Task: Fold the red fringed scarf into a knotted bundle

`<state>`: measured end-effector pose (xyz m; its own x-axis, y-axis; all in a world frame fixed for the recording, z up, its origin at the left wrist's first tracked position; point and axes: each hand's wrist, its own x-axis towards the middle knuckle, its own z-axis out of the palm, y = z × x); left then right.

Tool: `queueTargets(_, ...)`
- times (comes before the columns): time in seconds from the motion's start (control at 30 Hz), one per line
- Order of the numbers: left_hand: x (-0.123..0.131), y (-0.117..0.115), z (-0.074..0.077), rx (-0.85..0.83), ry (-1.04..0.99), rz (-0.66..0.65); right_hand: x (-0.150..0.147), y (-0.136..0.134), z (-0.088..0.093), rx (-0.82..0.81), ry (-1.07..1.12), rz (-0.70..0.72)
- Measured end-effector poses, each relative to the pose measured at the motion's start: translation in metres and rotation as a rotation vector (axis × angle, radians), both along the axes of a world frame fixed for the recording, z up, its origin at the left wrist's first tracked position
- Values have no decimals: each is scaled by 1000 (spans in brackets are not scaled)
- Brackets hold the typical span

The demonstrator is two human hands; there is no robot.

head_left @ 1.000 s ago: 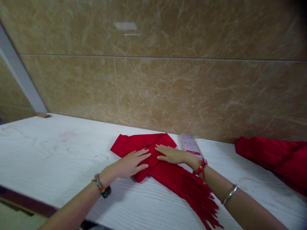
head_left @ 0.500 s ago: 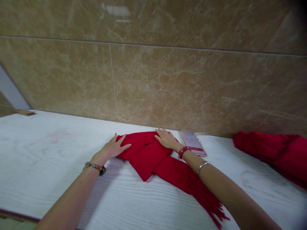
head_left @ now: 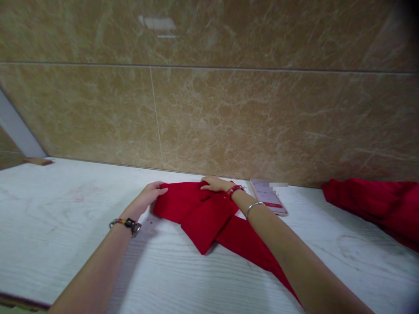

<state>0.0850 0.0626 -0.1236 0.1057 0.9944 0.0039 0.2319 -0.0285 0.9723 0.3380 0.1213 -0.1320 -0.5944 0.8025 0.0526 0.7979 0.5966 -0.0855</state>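
Observation:
A red scarf (head_left: 203, 222) lies folded and crossed over itself on the white table, one tail running toward the lower right beneath my right forearm. At the scarf's left end, my left hand (head_left: 151, 197) pinches its upper corner between thumb and fingers. My right hand (head_left: 214, 184) grips the cloth's top edge near the middle, with its fingertips curled behind the fabric. The scarf's fringe, at the end of the tail, is hidden by my right arm.
A phone (head_left: 269, 198) with a lit screen lies right of the scarf, by the tiled wall (head_left: 209, 117). More red cloth (head_left: 376, 207) is heaped at the right. A small brown piece (head_left: 38, 161) sits at the white table's (head_left: 81, 209) far left corner.
Both hands lay flat with fingers spread; now they have closed on the scarf's upper edge. My right hand has shifted left, and its forearm now covers the fringe.

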Motion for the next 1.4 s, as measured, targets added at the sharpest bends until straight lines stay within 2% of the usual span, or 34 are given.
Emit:
queueTargets(0.23,-7,1,-1,-23,70,40,27,-8,-15,61,43,-69)
queueTargets(0.4,-5,-1,-1,-43,119,56,26,-4,-13,55,37,-44)
queueTargets(0.53,0,-2,-2,1,143,45,7,1,-3,15,51,35)
queueTargets(0.7,0,1,-6,74,57,0,-45,7,10,-51,71,186)
queueTargets(0.8,0,2,-6,81,22,-20,-70,9,13,-75,87,248)
queueTargets(0.87,-1,2,-7,80,47,11,-74,9,11,-73,91,252)
queueTargets(0.97,-1,3,-8,53,99,78,-55,11,5,-50,93,212)
queueTargets(1.1,-3,4,-9,45,111,103,2,14,3,-47,42,109)
queueTargets(1.27,-4,5,-10,52,124,106,68,8,14,-74,-44,-33)
queueTargets(1.33,-4,6,-12,49,149,110,74,3,21,-86,-64,-62)
queueTargets(1.4,-4,7,-13,54,170,117,61,1,28,-88,-63,-60)
